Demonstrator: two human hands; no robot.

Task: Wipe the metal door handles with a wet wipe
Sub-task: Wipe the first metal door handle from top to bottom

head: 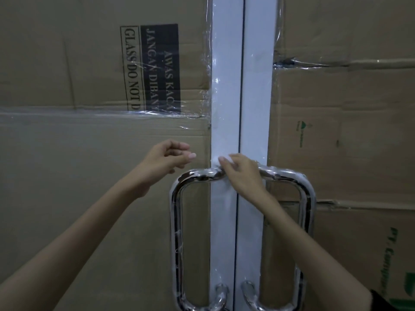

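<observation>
Two shiny metal door handles curve out from a white double door: the left handle [177, 225] and the right handle [303, 221]. My right hand [242, 173] presses a white wet wipe [219, 161] onto the top bend of the left handle, where it meets the door frame. The wipe is mostly hidden under my fingers. My left hand [170, 157] hovers just left of the frame, above the left handle, fingers loosely curled and holding nothing.
The white door frames [226, 97] meet at a dark centre seam. Both door panels are covered with taped brown cardboard [78, 153], the left sheet printed with a glass warning label [155, 68]. Clear plastic wrap clings to the frames and handles.
</observation>
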